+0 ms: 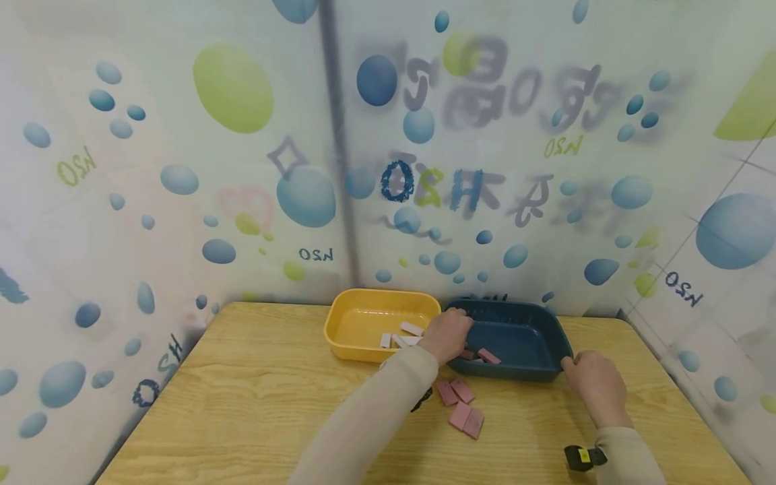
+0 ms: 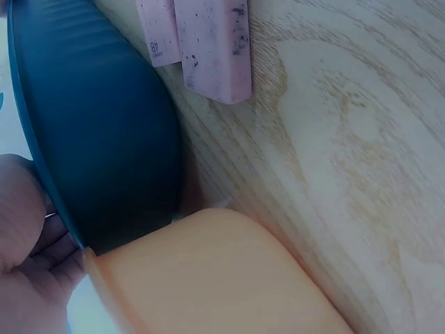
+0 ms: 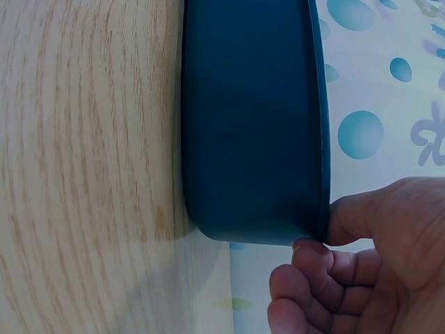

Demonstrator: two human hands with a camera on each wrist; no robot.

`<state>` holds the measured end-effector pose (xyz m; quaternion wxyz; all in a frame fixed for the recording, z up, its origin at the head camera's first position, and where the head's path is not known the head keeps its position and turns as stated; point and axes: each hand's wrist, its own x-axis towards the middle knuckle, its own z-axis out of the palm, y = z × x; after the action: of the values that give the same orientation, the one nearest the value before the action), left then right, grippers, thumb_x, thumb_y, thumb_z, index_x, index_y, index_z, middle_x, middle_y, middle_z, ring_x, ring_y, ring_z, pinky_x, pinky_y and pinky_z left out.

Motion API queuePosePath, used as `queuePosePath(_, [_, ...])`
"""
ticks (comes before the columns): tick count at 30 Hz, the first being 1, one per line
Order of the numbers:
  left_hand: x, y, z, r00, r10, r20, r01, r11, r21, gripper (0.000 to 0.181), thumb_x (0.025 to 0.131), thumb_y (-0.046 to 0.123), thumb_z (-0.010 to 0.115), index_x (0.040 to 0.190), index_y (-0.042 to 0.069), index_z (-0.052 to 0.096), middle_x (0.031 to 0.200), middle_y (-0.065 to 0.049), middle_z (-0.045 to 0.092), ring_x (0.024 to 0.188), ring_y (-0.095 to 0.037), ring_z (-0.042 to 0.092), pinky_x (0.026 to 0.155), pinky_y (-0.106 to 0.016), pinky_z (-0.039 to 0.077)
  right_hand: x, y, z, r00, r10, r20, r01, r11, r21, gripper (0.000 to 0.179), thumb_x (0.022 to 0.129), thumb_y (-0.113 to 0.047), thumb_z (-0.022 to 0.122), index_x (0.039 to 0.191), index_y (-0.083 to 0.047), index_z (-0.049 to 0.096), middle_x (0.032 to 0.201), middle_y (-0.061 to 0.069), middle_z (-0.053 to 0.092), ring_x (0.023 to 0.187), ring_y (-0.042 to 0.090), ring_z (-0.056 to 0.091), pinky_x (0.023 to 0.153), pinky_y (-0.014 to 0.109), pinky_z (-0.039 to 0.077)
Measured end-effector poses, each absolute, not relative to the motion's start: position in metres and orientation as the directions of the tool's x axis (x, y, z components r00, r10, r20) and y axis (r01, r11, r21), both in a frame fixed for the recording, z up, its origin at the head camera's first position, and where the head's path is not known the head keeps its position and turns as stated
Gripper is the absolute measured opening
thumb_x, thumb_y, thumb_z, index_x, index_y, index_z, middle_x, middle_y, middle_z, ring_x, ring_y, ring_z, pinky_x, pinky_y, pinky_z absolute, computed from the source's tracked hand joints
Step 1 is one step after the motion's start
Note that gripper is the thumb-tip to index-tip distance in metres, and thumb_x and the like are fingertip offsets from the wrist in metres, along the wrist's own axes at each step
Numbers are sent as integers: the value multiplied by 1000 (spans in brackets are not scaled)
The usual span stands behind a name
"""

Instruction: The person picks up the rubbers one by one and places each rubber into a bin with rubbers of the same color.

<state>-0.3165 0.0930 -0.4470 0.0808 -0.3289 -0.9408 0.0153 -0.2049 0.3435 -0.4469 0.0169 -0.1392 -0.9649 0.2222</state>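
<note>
The blue tray (image 1: pixel 515 370) is set on the far part of the table (image 1: pixel 242 391), just beside the yellow tray (image 1: pixel 358 351), and is held at both ends, presumably so that its weight is evenly shared. Its right rim is pinched between the thumb and curled fingers of the right hand (image 1: pixel 597 384); its left rim is gripped by the left hand (image 1: pixel 447 335) (tucked in where the trays meet). White blocks (image 1: pixel 412 329) and pink blocks (image 1: pixel 489 356) are seemingly parted by colour, with four pink ones left on the table in front.
</note>
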Motion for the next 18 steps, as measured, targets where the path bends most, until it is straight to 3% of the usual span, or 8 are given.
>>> queuePosePath(8, [-317,87,-443,-762,627,164,631,775,-34,26,96,23,75,120,16,76,110,1,70,103,-14,65,90,-20,53,-204,343,-447,-961,276,-24,258,862,-436,41,99,-21,45,60,-16,35,58,-4,30,54,13,30,49,28,29])
queuePosePath(18, [-315,70,-433,-751,625,215,641,767,8,22,94,25,78,110,11,75,97,-1,67,91,-14,64,80,-20,54,-204,344,-447,-962,273,-23,255,860,-442,41,100,-21,45,60,-15,35,57,-4,31,54,13,30,49,28,29])
